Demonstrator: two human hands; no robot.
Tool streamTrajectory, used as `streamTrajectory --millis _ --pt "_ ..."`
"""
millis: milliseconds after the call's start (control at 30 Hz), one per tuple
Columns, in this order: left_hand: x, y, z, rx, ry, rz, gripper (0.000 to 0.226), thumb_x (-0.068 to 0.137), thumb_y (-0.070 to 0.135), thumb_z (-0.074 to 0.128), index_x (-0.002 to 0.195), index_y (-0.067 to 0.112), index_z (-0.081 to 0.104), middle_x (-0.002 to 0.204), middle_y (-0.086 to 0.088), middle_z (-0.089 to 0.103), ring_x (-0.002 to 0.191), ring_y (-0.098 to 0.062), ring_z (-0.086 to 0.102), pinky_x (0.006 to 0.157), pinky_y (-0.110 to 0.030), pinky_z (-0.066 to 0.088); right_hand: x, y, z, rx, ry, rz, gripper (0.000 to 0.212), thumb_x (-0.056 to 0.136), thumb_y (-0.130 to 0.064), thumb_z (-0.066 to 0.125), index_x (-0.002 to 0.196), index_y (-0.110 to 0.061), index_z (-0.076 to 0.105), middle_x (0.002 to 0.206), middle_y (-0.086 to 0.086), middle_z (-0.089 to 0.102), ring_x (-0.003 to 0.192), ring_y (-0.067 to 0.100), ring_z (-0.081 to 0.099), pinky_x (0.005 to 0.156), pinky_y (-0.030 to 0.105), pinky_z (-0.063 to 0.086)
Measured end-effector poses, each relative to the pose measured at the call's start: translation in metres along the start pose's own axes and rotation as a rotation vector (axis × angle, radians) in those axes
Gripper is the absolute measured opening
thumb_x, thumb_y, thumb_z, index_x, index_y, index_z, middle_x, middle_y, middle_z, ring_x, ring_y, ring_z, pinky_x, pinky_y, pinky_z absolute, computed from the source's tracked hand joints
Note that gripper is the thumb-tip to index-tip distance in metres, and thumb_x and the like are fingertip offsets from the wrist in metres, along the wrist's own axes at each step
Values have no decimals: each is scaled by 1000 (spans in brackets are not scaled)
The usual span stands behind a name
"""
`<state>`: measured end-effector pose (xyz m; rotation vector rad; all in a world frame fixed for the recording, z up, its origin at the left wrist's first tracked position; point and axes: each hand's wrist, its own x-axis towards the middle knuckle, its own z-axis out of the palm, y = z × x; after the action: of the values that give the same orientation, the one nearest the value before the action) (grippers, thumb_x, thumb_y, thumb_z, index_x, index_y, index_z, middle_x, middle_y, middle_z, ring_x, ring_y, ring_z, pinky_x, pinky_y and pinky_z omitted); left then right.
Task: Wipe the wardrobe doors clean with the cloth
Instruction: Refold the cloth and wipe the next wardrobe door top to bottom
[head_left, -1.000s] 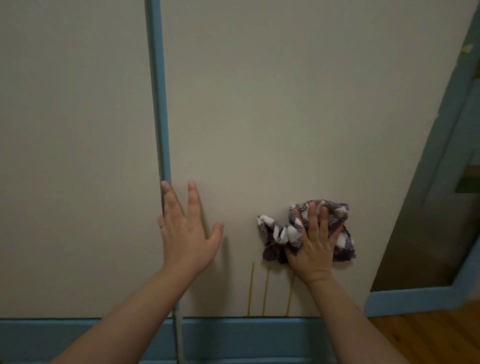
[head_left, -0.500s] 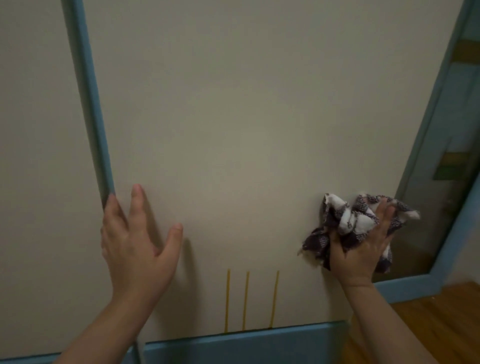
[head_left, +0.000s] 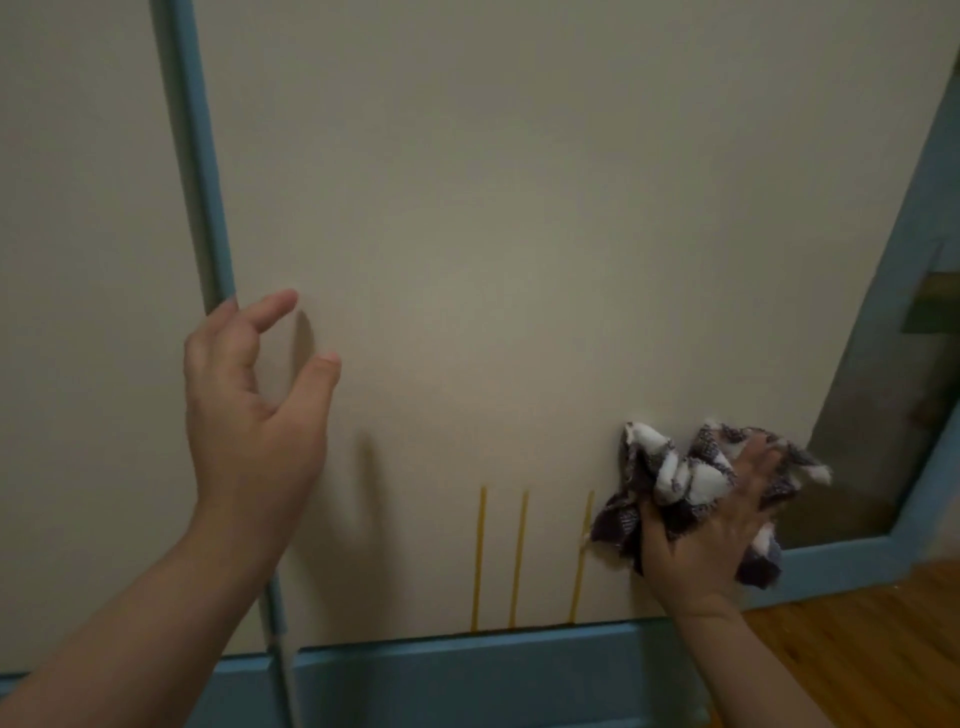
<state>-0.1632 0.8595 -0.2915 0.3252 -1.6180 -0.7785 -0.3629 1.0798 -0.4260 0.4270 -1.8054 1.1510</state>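
A cream wardrobe door (head_left: 519, 234) with blue trim fills the view. My right hand (head_left: 711, 525) presses a crumpled purple-and-white checked cloth (head_left: 675, 478) against the door's lower right part, near its right edge. My left hand (head_left: 249, 410) hovers by the blue vertical strip (head_left: 202, 171) between the two doors, fingers spread and curled, holding nothing. Three thin yellow vertical lines (head_left: 519, 556) mark the door's bottom, just left of the cloth. A second cream door (head_left: 88, 312) lies to the left of the strip.
A blue base board (head_left: 467, 670) runs below the doors. To the right stands a blue-framed panel (head_left: 893, 415) leaning away. Wooden floor (head_left: 857, 639) shows at the lower right.
My right hand carried the cloth from the door's middle bottom rightward to its right edge, then slightly down. My left hand lifted its palm off the door and curled its fingers.
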Motion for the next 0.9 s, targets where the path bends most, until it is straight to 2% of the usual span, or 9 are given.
streamTrajectory --millis 67,200,300,433,500,567,633,767,900 --pt "-1 -2 -2 -15 -18 18 39 75 27 54 114 32 51 125 -18 48 115 -43 44 99 -51 37 -13 -18 9 -5 -10 -55 95 77 -51 47 146 -2 4 153 9 3 142 22 -1 106 69 1" --pt "2 -10 -12 -81 -103 2 38 77 25 52 114 33 49 123 -24 51 120 -38 43 104 -48 34 -43 -70 36 -30 -58 -219 90 77 -49 44 148 -29 -6 157 -4 -7 143 19 -9 103 67 -2" --pt "1 -18 -21 -175 -128 -40 41 83 18 55 118 36 47 131 -1 51 124 -10 45 107 -27 32 -66 -99 56 -168 -150 -356 79 82 -58 35 148 -27 3 156 1 -14 143 27 -10 105 61 -1" --pt "-8 -27 -22 -217 -137 -84 49 90 -1 47 130 26 43 125 16 49 105 22 45 88 0 34 -79 -139 73 -209 -200 -499 88 74 -54 42 148 -27 2 156 3 -13 143 27 -7 108 56 -2" --pt "-15 -32 -23 -193 -150 -97 49 90 0 47 132 25 41 130 13 47 111 15 45 93 -5 35 -81 -158 77 -203 -224 -573 89 73 -53 43 148 -28 3 157 3 -10 143 24 -6 108 56 -2" --pt "-22 -38 -24 -151 -170 -99 49 91 3 49 132 28 40 136 10 44 123 1 42 107 -26 33 -81 -176 83 -186 -249 -637 81 76 -50 42 148 -29 10 157 4 1 144 23 -4 109 56 -4" --pt "-30 -41 -24 -119 -194 -92 49 89 15 52 133 32 39 139 11 42 128 -2 37 110 -37 30 -84 -191 91 -180 -286 -671 74 75 -47 39 144 -27 19 154 3 12 144 23 -3 108 57 -5" --pt "-36 -39 -21 -60 -194 -73 52 79 31 47 128 42 34 144 13 35 132 3 28 112 -33 24 -107 -183 99 -144 -330 -789 65 73 -43 44 136 -29 34 148 -3 27 142 20 4 109 53 0" --pt "-41 -41 -20 103 -219 -43 59 79 35 46 135 40 29 150 12 23 131 10 16 100 -2 12 -131 -157 99 -86 -303 -886 53 69 -42 57 121 -32 48 141 -7 37 141 17 10 110 48 3"
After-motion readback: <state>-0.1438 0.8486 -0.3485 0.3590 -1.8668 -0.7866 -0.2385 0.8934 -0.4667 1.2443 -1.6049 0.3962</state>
